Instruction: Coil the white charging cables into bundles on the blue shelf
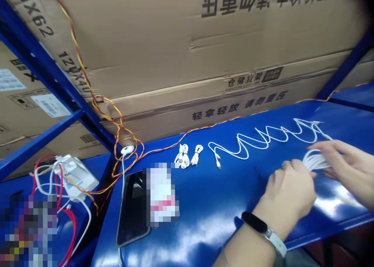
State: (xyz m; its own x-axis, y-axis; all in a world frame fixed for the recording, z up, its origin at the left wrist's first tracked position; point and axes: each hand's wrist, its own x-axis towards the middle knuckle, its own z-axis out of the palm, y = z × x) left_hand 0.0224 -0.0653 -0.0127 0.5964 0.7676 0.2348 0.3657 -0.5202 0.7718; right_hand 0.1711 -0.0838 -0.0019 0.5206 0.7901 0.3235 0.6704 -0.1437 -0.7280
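Your right grip (347,169) curls part-closed around a coil of white cable (316,160), and your left grip (288,197) presses against it from below. Left of both grips, on the blue shelf (204,204), two short cables (187,156) lie bundled, while a long cable (263,136) lies loose in zigzags, not bundled.

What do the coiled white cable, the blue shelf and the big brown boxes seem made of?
The coiled white cable looks like smooth plastic-sheathed wire, bending softly. The blue shelf looks like painted sheet metal, glossy, with bright glare patches. The big brown boxes look like corrugated cardboard, matte, with creased flaps and black printing.
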